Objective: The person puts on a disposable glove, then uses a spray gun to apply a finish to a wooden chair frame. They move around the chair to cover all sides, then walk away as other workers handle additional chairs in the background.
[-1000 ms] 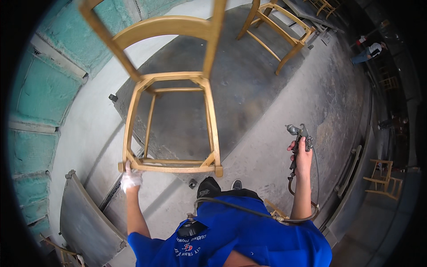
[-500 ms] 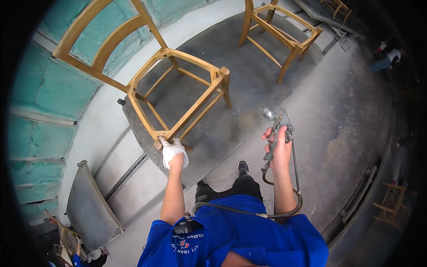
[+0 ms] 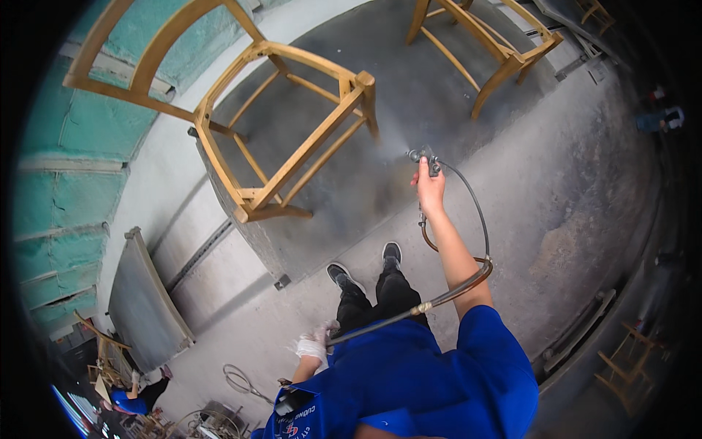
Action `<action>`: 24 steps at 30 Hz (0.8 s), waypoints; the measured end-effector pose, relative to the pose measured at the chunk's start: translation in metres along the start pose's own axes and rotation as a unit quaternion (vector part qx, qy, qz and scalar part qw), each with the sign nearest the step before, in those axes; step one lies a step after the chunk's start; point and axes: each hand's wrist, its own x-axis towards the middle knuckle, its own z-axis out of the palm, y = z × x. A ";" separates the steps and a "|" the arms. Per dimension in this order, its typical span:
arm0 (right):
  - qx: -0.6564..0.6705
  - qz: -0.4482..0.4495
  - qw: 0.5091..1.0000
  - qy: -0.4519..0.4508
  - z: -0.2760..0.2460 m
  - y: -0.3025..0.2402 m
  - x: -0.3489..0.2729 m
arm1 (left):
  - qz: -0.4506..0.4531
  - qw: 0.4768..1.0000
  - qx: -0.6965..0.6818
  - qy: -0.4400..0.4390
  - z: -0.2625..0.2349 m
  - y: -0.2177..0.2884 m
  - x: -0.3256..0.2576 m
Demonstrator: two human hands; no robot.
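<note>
On the grey dusty platform, a bare wooden chair frame lies tipped. Right hand grips a metal spray gun near the frame; its hose loops back. Left hand, white-gloved, hangs loosely curled, holding nothing.

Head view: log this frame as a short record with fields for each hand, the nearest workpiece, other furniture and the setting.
right hand: right hand raised, gripping a spray gun aimed toward the chair
left hand: left hand in a white glove, down by the hip, next to the hose; grip on it unclear
workpiece: bare wooden chair frame, no seat panel, on a grey platform
other furniture: second wooden chair frame farther back
setting: concrete floor, teal wall
</note>
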 end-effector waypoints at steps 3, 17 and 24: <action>-0.032 -0.031 0.999 0.011 0.004 0.001 0.001 | 0.008 0.992 -0.064 0.105 -0.006 -0.003 -0.010; -0.150 -0.068 0.943 -0.291 0.086 -0.088 -0.174 | 0.258 0.936 -0.127 0.203 -0.061 -0.004 -0.038; -0.195 -0.174 0.922 -0.286 0.078 -0.133 -0.211 | 0.265 0.939 -0.105 0.192 -0.077 -0.001 -0.060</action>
